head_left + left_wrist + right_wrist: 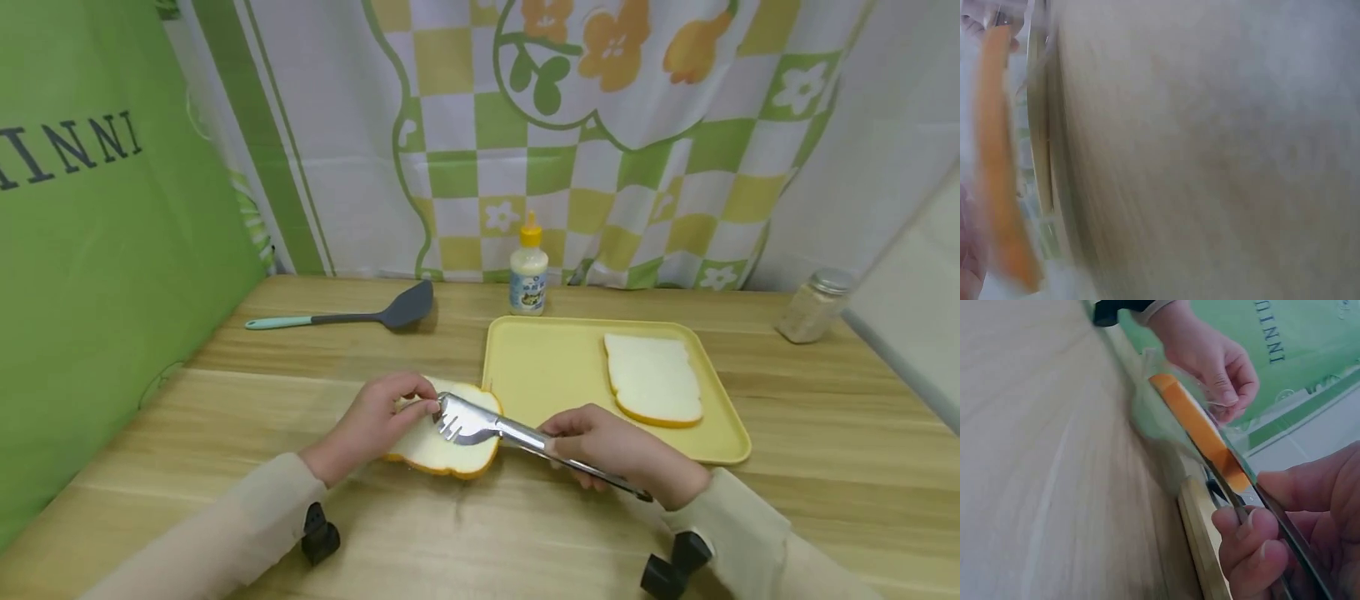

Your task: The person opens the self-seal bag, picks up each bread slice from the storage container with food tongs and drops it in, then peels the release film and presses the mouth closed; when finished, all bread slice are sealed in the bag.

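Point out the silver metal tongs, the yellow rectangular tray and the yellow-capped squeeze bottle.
Silver metal tongs (521, 435): head view, upper arm.
Yellow rectangular tray (551, 362): head view, bare floor.
Yellow-capped squeeze bottle (528, 289): head view, front label.

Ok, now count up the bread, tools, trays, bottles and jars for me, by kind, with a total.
Bread: 2 (gripped slice, tray slice)
Tools: 2 (tongs, spatula)
Tray: 1
Bottle: 1
Jar: 1
Total: 7
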Tool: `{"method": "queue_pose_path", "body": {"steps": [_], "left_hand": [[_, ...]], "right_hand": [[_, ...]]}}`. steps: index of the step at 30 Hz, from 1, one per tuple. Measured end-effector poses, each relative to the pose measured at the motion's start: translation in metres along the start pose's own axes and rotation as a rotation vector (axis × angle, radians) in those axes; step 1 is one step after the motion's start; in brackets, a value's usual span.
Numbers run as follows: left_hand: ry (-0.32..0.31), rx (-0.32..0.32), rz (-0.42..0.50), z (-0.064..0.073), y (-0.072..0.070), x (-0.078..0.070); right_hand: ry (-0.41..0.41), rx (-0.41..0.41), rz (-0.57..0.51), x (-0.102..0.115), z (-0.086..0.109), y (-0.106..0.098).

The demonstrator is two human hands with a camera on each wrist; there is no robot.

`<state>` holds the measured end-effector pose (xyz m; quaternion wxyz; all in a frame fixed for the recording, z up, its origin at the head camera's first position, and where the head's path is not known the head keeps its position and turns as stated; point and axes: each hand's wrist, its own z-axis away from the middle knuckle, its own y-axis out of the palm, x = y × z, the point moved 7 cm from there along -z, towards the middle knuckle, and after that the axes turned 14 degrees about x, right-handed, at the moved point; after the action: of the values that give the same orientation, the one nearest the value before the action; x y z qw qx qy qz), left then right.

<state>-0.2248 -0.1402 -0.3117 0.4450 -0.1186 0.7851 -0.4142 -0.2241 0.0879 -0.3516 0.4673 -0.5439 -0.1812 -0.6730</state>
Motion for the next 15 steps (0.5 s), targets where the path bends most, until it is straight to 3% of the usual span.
{"method": "queue_pose_path", "body": {"steps": [8, 15], "left_hand": [[0.029, -0.003, 0.028, -0.002, 0.001, -0.003], [0.023, -0.022, -0.012, -0.005, 0.002, -0.006]], "right_hand": [[0.003, -0.017, 0.010, 0.005, -0.007, 0.000], [0.020, -0.003, 0.044, 0.005, -0.015, 0.004]]}}
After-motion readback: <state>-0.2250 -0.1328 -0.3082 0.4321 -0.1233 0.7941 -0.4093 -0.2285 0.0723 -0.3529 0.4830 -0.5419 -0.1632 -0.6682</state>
